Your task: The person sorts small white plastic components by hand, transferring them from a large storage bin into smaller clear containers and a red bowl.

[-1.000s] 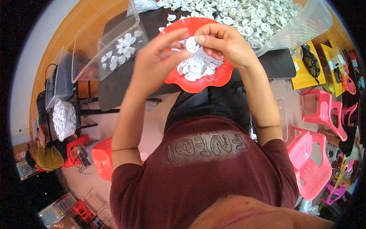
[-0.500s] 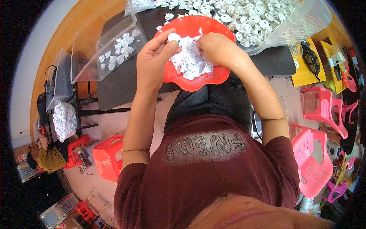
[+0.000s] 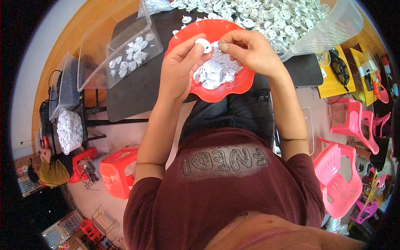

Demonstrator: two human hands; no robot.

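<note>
Over the red wavy-rimmed bowl [image 3: 246,84], my left hand [image 3: 178,66] grips a round white plastic disc [image 3: 203,45] between thumb and fingers. My right hand [image 3: 250,51] is close beside it, thumb and forefinger pinched on a small white piece [image 3: 216,44], partly hidden by the fingertips. Small white plastic pieces [image 3: 221,71] are heaped in the bowl, just below both hands. The bowl sits at the near edge of the dark table [image 3: 127,98], above my lap. Beyond it spreads a big pile of white round parts [image 3: 279,21].
A clear bin [image 3: 329,31] lies tipped at the right, around the pile. Another clear bin [image 3: 93,66] at the left holds several white parts [image 3: 132,54]. Farther left stands a container packed with white pieces [image 3: 70,131]. A red stool [image 3: 112,173] and pink chairs [image 3: 339,179] flank me.
My right hand has risen out of the heap and come up near the disc, a small piece at its fingertips. My left hand has shifted slightly right with the disc.
</note>
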